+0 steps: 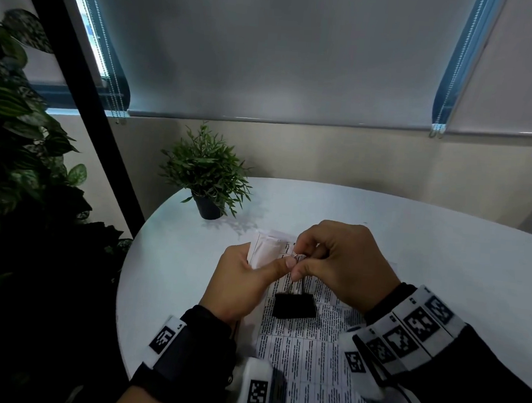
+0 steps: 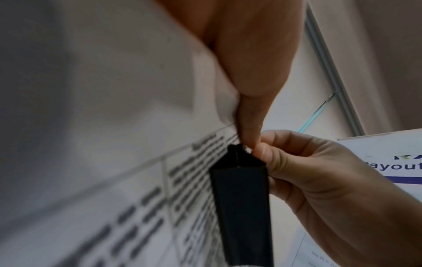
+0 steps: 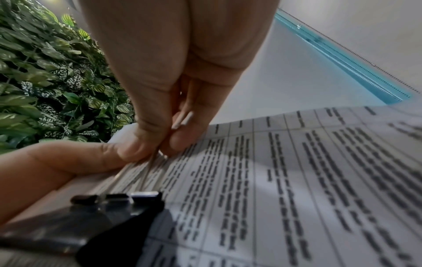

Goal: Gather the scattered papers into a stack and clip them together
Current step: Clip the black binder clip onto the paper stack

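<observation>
A stack of printed papers (image 1: 310, 355) with tables of text lies on the round white table (image 1: 429, 231), its far end lifted. My left hand (image 1: 272, 269) grips that far end, thumb on top and fingers hidden beneath. My right hand (image 1: 298, 260) pinches the wire handles of a black binder clip (image 1: 295, 305), whose body hangs over the top sheet. The left wrist view shows the clip (image 2: 242, 198) end-on beside my left thumb (image 2: 248, 126) and the papers (image 2: 137, 198). The right wrist view shows the clip (image 3: 102, 216) against the papers (image 3: 297, 180). Whether it bites the sheets is unclear.
A small potted plant (image 1: 206, 178) stands at the table's far left. A tall leafy plant (image 1: 16, 152) and a black post (image 1: 86, 94) stand left of the table. Another sheet with a blue heading (image 2: 388, 162) shows behind my right hand. Window blinds hang behind.
</observation>
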Motion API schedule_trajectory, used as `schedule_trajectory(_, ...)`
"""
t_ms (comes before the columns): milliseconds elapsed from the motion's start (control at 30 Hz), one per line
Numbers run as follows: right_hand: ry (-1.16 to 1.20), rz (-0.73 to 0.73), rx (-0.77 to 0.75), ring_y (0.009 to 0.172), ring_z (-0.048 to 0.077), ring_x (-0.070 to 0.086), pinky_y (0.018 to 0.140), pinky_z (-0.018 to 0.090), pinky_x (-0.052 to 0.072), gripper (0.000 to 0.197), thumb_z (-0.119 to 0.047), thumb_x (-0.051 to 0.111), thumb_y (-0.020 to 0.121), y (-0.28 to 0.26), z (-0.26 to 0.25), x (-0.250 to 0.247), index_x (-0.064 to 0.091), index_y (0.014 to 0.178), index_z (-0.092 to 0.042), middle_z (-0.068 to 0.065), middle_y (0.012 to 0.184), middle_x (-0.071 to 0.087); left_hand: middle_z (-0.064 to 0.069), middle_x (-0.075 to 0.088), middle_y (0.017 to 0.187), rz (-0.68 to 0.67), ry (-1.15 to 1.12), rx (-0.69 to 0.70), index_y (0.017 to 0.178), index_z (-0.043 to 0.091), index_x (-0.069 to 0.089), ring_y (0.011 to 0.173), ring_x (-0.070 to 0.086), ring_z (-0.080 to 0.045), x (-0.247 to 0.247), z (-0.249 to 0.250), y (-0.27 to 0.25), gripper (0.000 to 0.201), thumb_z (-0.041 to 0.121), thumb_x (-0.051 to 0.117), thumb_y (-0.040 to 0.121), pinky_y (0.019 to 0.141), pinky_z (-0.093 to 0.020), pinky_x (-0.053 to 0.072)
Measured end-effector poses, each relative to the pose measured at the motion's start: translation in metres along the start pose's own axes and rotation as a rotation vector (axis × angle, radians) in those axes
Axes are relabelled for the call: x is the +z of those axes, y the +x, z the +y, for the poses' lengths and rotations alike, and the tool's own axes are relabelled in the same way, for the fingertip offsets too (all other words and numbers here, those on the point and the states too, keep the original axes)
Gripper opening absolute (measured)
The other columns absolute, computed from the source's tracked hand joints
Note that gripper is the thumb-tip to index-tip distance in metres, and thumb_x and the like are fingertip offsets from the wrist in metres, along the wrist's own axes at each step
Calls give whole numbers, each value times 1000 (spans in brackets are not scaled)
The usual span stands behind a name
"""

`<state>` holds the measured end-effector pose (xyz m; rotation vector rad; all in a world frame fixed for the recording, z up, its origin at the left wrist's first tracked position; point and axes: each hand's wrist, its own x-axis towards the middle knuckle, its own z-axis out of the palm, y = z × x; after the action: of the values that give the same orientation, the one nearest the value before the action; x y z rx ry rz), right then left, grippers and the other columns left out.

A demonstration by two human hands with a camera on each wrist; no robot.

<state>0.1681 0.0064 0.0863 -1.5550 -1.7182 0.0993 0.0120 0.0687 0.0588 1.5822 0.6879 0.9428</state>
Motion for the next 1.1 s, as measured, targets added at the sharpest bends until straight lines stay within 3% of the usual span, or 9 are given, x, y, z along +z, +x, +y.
schedule_trajectory(200,-27,-49,-49,61,6,52,58,20,40,17,-26,76,61,-5,2,0,63,70,-20,-9,70,57,-13,74,86,5,22,-28,85,6,73,72,63,-13,0,-5,1,13,17,75,79,69,-28,49)
schedule_trajectory(400,-338,-41,-264,56,2,35,48,12,28,17,-41,46,83,-27,-6,6,40,78,-26,-13,75,41,8,60,57,131,30,-51,62,8,64,53,51,-4,-3,-7,0,22,19,74,78,54,-18,41)
schedule_trajectory(467,-343,-30,-251,56,-1,33,48,3,23,16,-39,42,88,-43,-4,15,34,80,-27,-13,75,40,-1,61,59,167,-16,-86,64,1,63,57,52,-11,-7,-11,1,27,21,75,77,57,-25,43)
schedule_trajectory(533,-285,-25,-269,57,-2,40,51,4,33,12,-33,46,88,-59,1,26,38,81,-26,-11,77,49,-17,72,77,168,-68,-104,76,-2,68,68,61,-21,-8,-13,1,25,22,75,76,68,-37,51)
schedule_trajectory(600,-226,-36,-304,63,-2,47,57,7,43,11,-27,54,86,-68,4,34,44,81,-25,-9,83,53,-17,74,88,145,-89,-116,84,1,72,79,67,-23,-7,-13,0,19,19,74,77,76,-37,54)
schedule_trajectory(800,-186,-125,-293,66,-3,43,55,14,43,24,-38,63,86,-68,-3,26,53,76,-19,-4,113,48,-4,76,83,114,-183,-129,83,6,74,73,70,-14,-4,-5,-6,8,11,71,78,63,-20,53)
schedule_trajectory(933,-312,-211,-353,70,8,57,53,19,47,21,-37,62,84,-62,-14,21,56,73,-20,2,148,35,-9,70,75,135,-198,-195,73,6,72,72,64,-23,-4,-7,-5,9,14,75,72,72,-40,55)
schedule_trajectory(1000,-328,-242,-370,66,12,61,50,22,50,20,-34,63,81,-57,-19,20,56,71,-19,4,148,37,-15,68,78,144,-210,-228,77,0,72,74,63,-26,-3,-8,-5,11,10,75,72,78,-48,54)
schedule_trajectory(1100,-301,-249,-409,66,17,65,45,29,51,19,-31,59,79,-51,-20,21,58,70,-16,4,139,48,-19,69,81,145,-272,-255,80,-2,73,75,64,-29,-1,-8,-5,22,11,77,63,75,-42,53)
